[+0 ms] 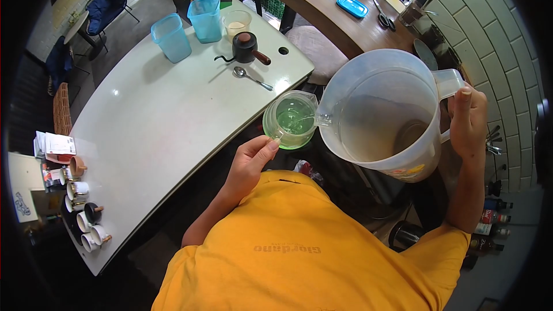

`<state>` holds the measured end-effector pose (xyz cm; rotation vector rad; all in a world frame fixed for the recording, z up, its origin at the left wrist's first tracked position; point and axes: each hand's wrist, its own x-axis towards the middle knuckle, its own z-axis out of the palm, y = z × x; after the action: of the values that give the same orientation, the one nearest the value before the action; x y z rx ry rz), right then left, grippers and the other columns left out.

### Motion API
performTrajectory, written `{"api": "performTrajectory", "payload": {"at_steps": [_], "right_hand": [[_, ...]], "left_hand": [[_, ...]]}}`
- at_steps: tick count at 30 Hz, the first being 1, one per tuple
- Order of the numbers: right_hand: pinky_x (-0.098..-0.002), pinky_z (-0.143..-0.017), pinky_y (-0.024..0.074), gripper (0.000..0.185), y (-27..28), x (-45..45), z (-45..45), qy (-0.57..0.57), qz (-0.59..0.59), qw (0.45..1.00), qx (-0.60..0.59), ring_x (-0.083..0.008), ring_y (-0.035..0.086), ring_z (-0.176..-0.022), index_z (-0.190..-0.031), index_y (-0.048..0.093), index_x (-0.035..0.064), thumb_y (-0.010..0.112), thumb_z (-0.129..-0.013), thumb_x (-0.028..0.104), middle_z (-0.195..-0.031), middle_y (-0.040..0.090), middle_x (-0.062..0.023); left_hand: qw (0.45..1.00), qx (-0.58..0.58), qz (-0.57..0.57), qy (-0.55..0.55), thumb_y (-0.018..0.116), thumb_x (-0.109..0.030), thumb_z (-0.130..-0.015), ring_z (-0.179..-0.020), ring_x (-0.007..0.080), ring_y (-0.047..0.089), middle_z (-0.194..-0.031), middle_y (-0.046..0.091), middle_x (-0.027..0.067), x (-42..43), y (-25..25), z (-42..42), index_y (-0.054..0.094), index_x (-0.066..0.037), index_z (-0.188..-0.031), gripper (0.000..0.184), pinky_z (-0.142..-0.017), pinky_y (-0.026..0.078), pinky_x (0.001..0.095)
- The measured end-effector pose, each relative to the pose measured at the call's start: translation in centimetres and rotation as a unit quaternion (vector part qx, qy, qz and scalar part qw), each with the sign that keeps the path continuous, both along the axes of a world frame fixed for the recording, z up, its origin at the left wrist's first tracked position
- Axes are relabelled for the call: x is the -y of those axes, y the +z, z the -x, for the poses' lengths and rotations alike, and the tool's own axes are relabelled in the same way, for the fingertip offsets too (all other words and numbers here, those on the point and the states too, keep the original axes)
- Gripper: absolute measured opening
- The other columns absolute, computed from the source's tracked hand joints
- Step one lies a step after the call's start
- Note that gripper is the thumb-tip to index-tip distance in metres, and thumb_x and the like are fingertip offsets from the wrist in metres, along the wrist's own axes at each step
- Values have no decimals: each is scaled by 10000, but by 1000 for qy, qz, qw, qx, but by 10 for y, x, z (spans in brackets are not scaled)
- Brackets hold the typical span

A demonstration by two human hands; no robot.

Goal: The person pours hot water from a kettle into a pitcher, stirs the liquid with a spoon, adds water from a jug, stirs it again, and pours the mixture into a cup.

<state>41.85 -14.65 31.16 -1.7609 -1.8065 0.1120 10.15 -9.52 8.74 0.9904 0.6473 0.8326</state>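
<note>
Clasping the large jug (371, 101), right hand (468, 121) partly hides its handle (447, 83); left hand (252, 160) pinches small jug (272, 120).

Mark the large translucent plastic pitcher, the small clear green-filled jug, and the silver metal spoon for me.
Large translucent plastic pitcher (371, 103), head view: inner wall.
Small clear green-filled jug (269, 119), head view: outer side wall.
Silver metal spoon (255, 80), head view: handle.

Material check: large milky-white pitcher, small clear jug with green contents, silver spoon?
Large milky-white pitcher: likely plastic, satin; walls look cloudy and translucent.
Small clear jug: clear plastic or glass, glossy; see-through wall, can't tell which.
Silver spoon: probably polished metal, perhaps stainless steel; grey with bright highlights.
</note>
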Motion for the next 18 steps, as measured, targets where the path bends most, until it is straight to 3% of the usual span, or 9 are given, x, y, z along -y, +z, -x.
{"api": "performTrajectory", "payload": {"at_steps": [6,18], "right_hand": [[-266,-496,213,544,-1,-3,10,-8,-11,1000,-8,-45,288,-570,-680,469,1,401,-996,439,-565,342,50],[-256,-505,236,546,-1,-2,5,-14,-3,1000,-8,-42,307,-579,-748,555,-20,400,-996,442,-573,382,52]], "left_hand": [[1000,-9,-1,-3,541,-203,-963,-683,38,361,-713,435,-48,-3,2,7,564,-10,-794,257,-617,309,200],[1000,-21,-10,-12,533,-206,-967,-679,39,354,-707,424,-49,-8,5,6,556,-15,-786,264,-615,304,201]]}}
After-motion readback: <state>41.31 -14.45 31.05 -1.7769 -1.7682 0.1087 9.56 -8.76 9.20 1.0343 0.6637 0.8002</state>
